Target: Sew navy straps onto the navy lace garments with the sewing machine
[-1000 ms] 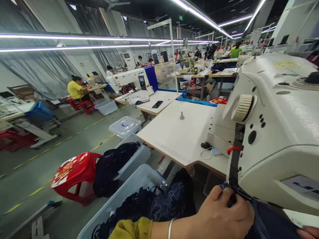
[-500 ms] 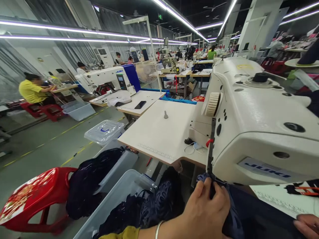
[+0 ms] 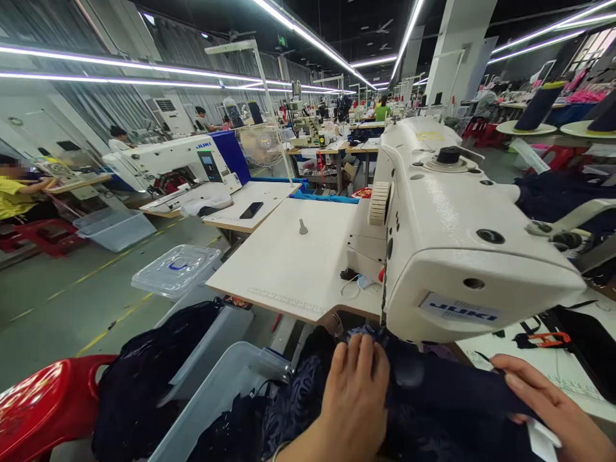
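Close beside fabric (dark), sewing machine.

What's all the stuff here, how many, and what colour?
Closest sewing machine: one, white, right
Blue-ended machine: one, white and blue, back left
Phone: one, black, left of centre
Lidded box: one, clear, left
Nearest stool: one, red, lower left
Nearest bin: one, pale blue, bottom
Thread cones: two, navy, upper right
Far machines: several, mostly pale, background
Cloth: count unclear, navy, bottom
Left hand: one, bare, on cloth
Right hand: one, bare, at cloth
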`<state>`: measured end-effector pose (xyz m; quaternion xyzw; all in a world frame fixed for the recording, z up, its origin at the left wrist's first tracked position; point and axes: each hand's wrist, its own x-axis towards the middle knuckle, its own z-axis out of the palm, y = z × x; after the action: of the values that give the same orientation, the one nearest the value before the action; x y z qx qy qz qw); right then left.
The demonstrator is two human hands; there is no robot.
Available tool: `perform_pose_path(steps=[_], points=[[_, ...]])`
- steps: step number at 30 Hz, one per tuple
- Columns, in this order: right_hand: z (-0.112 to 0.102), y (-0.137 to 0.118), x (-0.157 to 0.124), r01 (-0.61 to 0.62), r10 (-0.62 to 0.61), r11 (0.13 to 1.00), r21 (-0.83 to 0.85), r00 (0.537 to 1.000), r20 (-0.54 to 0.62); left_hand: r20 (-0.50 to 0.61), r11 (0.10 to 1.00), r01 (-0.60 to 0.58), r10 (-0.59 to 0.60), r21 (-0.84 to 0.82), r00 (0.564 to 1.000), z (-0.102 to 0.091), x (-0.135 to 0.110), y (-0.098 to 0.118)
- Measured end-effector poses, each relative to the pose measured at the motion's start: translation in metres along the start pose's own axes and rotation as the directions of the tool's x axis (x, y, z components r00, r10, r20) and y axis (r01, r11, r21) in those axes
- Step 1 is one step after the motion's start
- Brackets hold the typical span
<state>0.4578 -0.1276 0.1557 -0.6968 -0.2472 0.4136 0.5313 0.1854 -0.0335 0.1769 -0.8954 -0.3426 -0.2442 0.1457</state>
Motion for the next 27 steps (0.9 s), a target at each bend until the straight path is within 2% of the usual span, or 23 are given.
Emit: perform_pose_path(steps=[1, 2, 4, 6, 8, 10, 12, 15, 18, 24, 27], points=[[0.014, -0.003, -0.003, -0.063, 0.059, 0.996, 0.064, 0.997, 0.058, -0.040, 0.999, 0.025, -0.024, 0.022, 0.999, 0.002, -0.001, -0.003], [0.030, -0.006, -0.006, -0.024, 0.019, 0.996, 0.091, 0.998, 0.061, -0.072, 0.999, -0.001, 0.004, 0.035, 0.997, 0.005, -0.002, -0.006], [0.059, -0.006, -0.010, 0.132, -0.136, 0.990, 0.048, 0.987, 0.081, -0.091, 0.983, -0.180, 0.181, 0.024, 0.979, 0.011, -0.003, -0.009], [0.081, -0.004, -0.010, 0.304, -0.296, 0.949, -0.088, 0.951, 0.091, -0.062, 0.935, -0.355, 0.354, -0.001, 0.933, 0.015, -0.002, -0.011], [0.091, -0.001, -0.007, 0.419, -0.409, 0.875, -0.244, 0.908, 0.093, -0.023, 0.919, -0.394, 0.394, 0.002, 0.919, 0.018, -0.001, -0.013], [0.091, -0.001, -0.005, 0.468, -0.459, 0.810, -0.353, 0.881, 0.115, 0.005, 0.929, -0.370, 0.370, 0.017, 0.929, 0.020, -0.001, -0.015], [0.086, -0.004, -0.003, 0.486, -0.458, 0.778, -0.398, 0.873, 0.169, -0.003, 0.940, -0.342, 0.342, 0.007, 0.940, 0.021, 0.000, -0.017], [0.077, -0.006, -0.001, 0.490, -0.433, 0.778, -0.394, 0.872, 0.229, -0.041, 0.952, -0.303, 0.302, -0.033, 0.952, 0.021, 0.001, -0.019], [0.074, -0.006, 0.000, 0.505, -0.444, 0.770, -0.389, 0.863, 0.241, -0.042, 0.951, -0.302, 0.300, -0.059, 0.953, 0.020, 0.002, -0.020], [0.082, -0.017, 0.000, 0.633, -0.573, 0.658, -0.406, 0.772, 0.275, -0.013, 0.934, -0.348, 0.348, -0.077, 0.937, 0.021, 0.000, -0.021], [0.083, -0.021, 0.003, 0.641, -0.556, 0.655, -0.400, 0.767, 0.320, -0.046, 0.945, -0.321, 0.319, -0.059, 0.947, 0.024, -0.001, -0.019]])
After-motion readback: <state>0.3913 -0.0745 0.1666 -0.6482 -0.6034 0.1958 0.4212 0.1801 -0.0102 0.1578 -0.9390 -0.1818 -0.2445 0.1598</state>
